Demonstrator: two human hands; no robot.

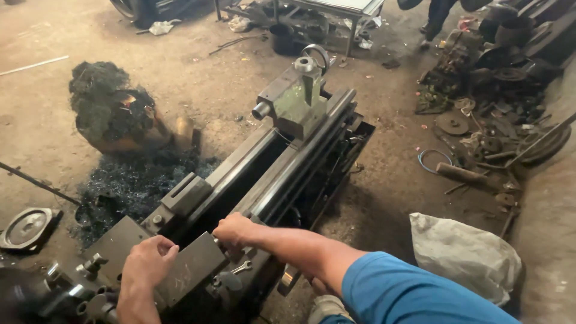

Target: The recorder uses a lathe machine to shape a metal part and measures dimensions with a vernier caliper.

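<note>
left hand (147, 263): fingers curled, gripping the carriage (191, 271) top
right hand (235, 229): fisted by the lathe (271, 174) bed - what it pinches, can't tell
step: looks like carriage adjustment
next: probably steady pull - tailstock (295, 99) sits far off

lathe (282, 162) dark grey, oily | tailstock (298, 99) faded green | sleeve (408, 294) blue | sack (465, 255) off-white | wire loop (433, 161) blue | swarf heap (111, 108) black

Both hands (180, 252) rest on the lathe carriage (192, 270), tailstock (297, 99) beyond, swarf heap (111, 108) left.
</note>
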